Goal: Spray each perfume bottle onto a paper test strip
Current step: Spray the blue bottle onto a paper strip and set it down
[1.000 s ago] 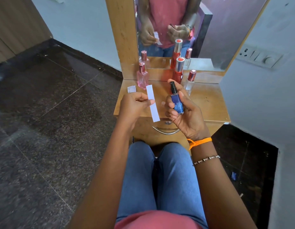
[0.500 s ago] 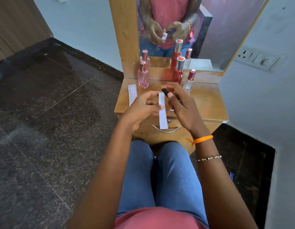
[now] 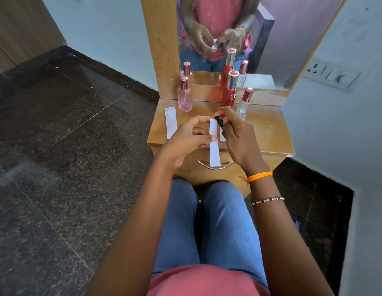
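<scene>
My left hand [image 3: 189, 137] pinches a white paper strip [image 3: 214, 150] upright over the front edge of the wooden dresser top [image 3: 269, 133]. My right hand [image 3: 239, 133] grips a small blue bottle with a black cap [image 3: 219, 121]; its top points at the strip's upper end and its body is hidden in my fingers. At the back stand a pink bottle [image 3: 184, 98], a tall red bottle [image 3: 229, 90] and a clear bottle [image 3: 244, 103]. Spare strips [image 3: 171, 122] lie at the left of the top. Another strip [image 3: 222, 136] lies under my right hand.
A mirror [image 3: 271, 39] rises behind the bottles and reflects them and my hands. A metal drawer handle [image 3: 214, 166] sits below the top. A wall with a switch panel [image 3: 333, 75] stands close on the right. Dark stone floor lies to the left.
A second ago my right hand held the blue bottle upright, facing me, apart from the strip. It has since turned the bottle over and brought its top to the strip's upper end.
</scene>
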Available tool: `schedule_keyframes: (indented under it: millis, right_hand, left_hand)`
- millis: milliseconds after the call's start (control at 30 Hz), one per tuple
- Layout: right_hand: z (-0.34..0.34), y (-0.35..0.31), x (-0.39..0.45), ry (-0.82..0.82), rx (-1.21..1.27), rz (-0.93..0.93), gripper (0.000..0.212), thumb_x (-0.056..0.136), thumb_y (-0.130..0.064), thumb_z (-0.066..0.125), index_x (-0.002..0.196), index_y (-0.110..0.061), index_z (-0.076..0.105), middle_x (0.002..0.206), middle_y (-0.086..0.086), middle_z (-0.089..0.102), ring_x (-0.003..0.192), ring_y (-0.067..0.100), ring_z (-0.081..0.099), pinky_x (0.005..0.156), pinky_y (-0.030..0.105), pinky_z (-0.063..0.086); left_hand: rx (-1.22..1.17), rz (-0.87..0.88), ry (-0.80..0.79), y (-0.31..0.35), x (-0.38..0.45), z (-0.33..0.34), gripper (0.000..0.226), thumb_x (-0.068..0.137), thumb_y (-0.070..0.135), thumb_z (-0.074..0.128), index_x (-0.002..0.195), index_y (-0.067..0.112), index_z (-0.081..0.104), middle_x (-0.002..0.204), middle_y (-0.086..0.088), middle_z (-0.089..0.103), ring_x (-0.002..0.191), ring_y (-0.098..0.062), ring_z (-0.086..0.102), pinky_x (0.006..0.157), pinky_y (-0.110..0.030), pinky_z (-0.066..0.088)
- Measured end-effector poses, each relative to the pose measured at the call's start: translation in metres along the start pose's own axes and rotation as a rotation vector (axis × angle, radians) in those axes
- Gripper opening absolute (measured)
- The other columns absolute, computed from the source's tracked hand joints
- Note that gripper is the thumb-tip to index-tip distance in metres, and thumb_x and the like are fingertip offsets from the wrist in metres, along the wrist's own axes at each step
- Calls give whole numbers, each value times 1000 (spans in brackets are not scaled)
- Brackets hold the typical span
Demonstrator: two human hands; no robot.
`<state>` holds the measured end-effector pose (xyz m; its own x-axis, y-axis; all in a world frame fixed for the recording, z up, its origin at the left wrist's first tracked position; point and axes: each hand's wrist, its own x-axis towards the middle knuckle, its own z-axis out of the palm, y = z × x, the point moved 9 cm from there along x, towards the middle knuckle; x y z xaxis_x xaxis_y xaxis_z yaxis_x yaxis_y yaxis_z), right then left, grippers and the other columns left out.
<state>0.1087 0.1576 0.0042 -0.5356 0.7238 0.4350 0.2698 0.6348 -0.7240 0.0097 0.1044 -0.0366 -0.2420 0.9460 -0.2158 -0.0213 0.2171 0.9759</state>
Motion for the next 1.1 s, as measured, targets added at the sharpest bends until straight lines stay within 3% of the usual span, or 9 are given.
schedule_keyframes:
  millis: [267, 500, 600, 733, 833, 933, 1100]
  right_hand:
    - [3, 0, 1, -19, 19, -9, 28, 93, -6, 33, 106, -9, 57, 77, 4, 57, 64, 23, 54, 59, 28, 41]
    - [6, 3, 1, -43, 48, 6, 28, 92, -2, 32, 103, -8, 57, 82, -5, 56, 64, 13, 51, 59, 22, 38]
    - [8, 5, 0, -57, 100, 38, 26, 95, -2, 32, 103, -8, 57, 78, -19, 52, 63, 2, 50, 59, 13, 36]
    - [6, 11, -1, -43, 441, 204, 22, 101, -11, 35, 108, -11, 56, 70, -12, 48, 53, 2, 43, 46, 13, 31]
    - [14, 12, -4, -143, 881, 298, 15, 99, -13, 39, 111, -14, 47, 69, 7, 41, 42, 5, 36, 36, 15, 22]
    - [22, 16, -7, -205, 1224, 378, 11, 92, -13, 41, 102, -13, 46, 65, 8, 49, 33, 3, 27, 34, 15, 20]
    - [23, 18, -7, -171, 1262, 369, 14, 94, -16, 41, 99, -11, 52, 72, 2, 59, 44, 4, 43, 34, 11, 31]
  left_hand:
    - [-10, 5, 1, -1, 1, 1, 36, 83, 4, 65, 102, 33, 56, 70, 7, 65, 79, -9, 62, 87, -29, 50]
    - [-19, 4, -5, -2, 1, 1, 38, 83, 3, 64, 111, 27, 54, 75, 2, 64, 82, -11, 62, 86, -28, 51]
    - [-14, 2, -2, -3, 0, 1, 39, 83, 3, 64, 114, 25, 54, 76, 2, 65, 81, -10, 62, 84, -26, 51]
    - [8, 5, 16, -4, 1, -2, 38, 83, 4, 65, 113, 26, 56, 68, 9, 65, 75, -4, 63, 82, -24, 50]
    - [13, 7, 33, -6, 1, -6, 39, 83, 4, 65, 116, 25, 56, 64, 11, 64, 73, -2, 62, 78, -21, 51]
    - [16, 10, 39, -7, 2, -7, 40, 83, 4, 65, 116, 24, 56, 65, 10, 63, 73, -1, 63, 78, -22, 51]
    - [15, 6, 47, -8, 2, -7, 40, 83, 5, 65, 115, 26, 56, 64, 12, 64, 71, 1, 63, 73, -19, 49]
